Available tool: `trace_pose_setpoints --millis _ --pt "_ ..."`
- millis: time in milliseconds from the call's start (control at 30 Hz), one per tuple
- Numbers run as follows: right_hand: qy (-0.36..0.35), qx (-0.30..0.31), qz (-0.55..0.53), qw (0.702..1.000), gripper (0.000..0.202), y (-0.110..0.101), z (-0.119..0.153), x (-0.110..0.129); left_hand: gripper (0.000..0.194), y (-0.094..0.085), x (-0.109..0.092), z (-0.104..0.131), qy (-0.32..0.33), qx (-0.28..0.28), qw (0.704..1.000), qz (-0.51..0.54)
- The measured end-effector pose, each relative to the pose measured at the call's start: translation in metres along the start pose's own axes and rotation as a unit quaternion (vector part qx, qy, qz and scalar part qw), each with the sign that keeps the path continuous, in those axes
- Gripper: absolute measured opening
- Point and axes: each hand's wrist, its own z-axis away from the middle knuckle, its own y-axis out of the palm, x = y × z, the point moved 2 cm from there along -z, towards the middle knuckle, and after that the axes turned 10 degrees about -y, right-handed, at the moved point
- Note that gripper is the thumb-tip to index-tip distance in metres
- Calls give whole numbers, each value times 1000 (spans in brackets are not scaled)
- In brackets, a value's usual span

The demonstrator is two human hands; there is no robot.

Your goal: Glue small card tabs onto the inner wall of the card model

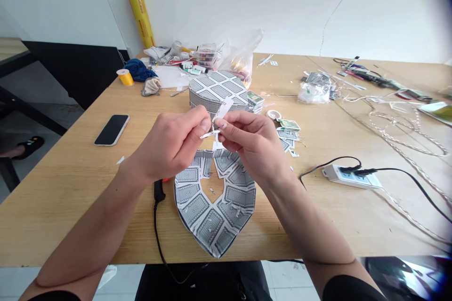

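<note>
both forearms reached in, the left hand (173,138) curled and the right hand (257,146) bent, thumbs and fingers pinched on a white card strip (225,106) (held above the card shell's (197,207) far end). the wooden table (70,183) met a pale wall (300,4); a phone (112,130) lay left, a power strip (349,178) right.

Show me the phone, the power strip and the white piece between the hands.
Phone (112,130): head view, middle of its dark screen.
Power strip (353,178): head view, its top face.
White piece (223,106): head view, its broad upper end.
</note>
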Motion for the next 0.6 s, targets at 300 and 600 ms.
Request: trace_pose_setpoints --millis 300,600 --pt "4 -4 2 1000 26 0 0 -3 32 -3 -1 -2 18 23 999 -21" --pt "-5 -1 -2 1000 21 -1 0 -1 32 -2 -4 -1 4 17 1000 -2"
